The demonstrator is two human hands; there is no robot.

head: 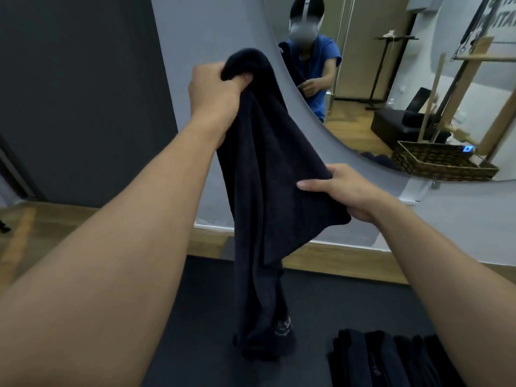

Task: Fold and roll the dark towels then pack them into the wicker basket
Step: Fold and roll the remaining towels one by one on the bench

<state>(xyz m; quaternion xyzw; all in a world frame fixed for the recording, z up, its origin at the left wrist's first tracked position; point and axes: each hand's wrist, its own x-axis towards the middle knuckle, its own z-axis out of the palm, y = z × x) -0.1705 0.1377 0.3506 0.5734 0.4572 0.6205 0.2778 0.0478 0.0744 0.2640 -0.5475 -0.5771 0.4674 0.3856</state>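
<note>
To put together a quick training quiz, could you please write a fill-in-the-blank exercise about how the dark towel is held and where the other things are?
1. The left hand and the right hand both grip the dark towel; the ____ one is higher.
2. The wicker basket is seen only as a reflection in the ____.
3. The other dark towels lie at the bottom ____ of the view.
Missing words: left; mirror; right.
</note>
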